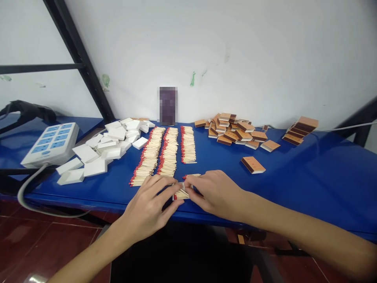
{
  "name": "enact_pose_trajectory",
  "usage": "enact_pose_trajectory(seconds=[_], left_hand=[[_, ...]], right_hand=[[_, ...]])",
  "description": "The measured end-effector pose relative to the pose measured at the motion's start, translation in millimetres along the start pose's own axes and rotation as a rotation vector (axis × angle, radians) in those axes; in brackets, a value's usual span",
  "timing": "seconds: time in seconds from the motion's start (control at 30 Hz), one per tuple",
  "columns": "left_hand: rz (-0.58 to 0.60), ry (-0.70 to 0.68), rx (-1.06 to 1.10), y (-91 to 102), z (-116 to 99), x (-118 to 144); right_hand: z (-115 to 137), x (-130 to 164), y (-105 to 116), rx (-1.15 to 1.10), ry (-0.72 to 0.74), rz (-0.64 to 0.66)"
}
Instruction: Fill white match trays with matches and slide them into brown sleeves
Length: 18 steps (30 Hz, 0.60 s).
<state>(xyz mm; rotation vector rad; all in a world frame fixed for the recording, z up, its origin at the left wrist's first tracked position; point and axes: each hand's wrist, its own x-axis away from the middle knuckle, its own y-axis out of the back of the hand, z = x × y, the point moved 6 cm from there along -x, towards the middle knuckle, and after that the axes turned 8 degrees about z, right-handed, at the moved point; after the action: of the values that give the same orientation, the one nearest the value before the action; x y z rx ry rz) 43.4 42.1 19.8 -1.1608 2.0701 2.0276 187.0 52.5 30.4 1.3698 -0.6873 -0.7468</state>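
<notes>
My left hand [153, 204] and my right hand [213, 193] meet at the front edge of the blue table [294, 184]. Together they hold a small white matchbox tray [180, 192] filled with red-tipped matches. Three long rows of loose matches [167, 151] lie on the table just beyond my hands. A few more matches [192, 175] rest by my right fingers. One closed brown matchbox [253, 164] lies alone to the right of my right hand.
A heap of empty white trays [100, 151] sits at the left, beside a white power strip [51, 143] with a grey cable. Brown matchbox sleeves [232, 131] are piled at the back, a smaller stack [300, 129] farther right. A dark blurred object [168, 105] leans against the white wall.
</notes>
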Motion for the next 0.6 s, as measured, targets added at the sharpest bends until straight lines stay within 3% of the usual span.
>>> enact_pose_trajectory(seconds=[0.2, 0.33, 0.47, 0.53, 0.6], left_hand=[[-0.035, -0.053, 0.004, 1.5, -3, 0], [-0.048, -0.035, -0.001, 1.6, -2, 1], [-0.049, 0.010, -0.012, 1.2, 1, 1], [-0.039, 0.018, -0.009, 0.8, 1, 1], [-0.017, 0.030, 0.003, 0.3, 1, 0]], right_hand=[[3, -4, 9, 0.089, -0.023, 0.157], [16, -8, 9, 0.180, 0.089, 0.203], [17, -7, 9, 0.085, 0.127, 0.234], [12, -7, 12, 0.000, 0.149, 0.219], [0, -9, 21, -0.052, 0.133, 0.094]])
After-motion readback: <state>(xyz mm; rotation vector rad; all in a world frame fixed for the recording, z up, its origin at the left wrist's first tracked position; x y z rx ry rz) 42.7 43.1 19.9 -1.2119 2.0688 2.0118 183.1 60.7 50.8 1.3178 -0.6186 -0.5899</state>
